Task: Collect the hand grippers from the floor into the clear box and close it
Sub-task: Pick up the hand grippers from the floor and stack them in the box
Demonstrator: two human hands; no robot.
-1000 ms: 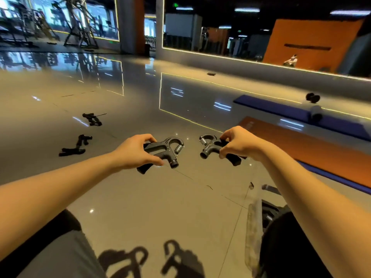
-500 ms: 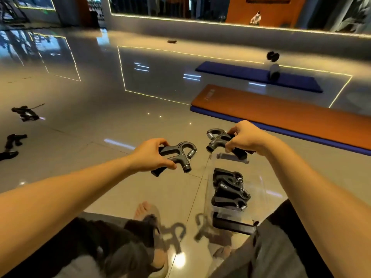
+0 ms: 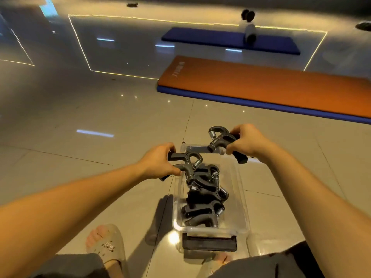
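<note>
Left hand: my left hand (image 3: 158,160) is curled round the handles of the near hand gripper (image 3: 186,159), which hangs over the left rim of the box with its spring just above the pile.
Right hand: my right hand (image 3: 247,143) grips the far hand gripper (image 3: 217,138) by its handles, above the box's far end.
Box: the clear box (image 3: 242,197) sits open on the floor (image 3: 100,177) between my legs, with a pile of hand grippers (image 3: 202,197) heaped along its middle.
Risk 1: the pile looks tall already. 2 more on top may stand above the rim and stop the lid from seating.
Risk 2: hooks and springs can snag each other, so a dropped gripper may catch, tip and slide over the left wall.
Risk 3: the clear walls are hard to read against glossy tile, and I could release outside the rim.
Risk 4: I cannot tell where the lid is. Only a black latch (image 3: 208,243) shows at the near end.
Leftovers: I see no loose grippers here, but more may lie out of view.
</note>
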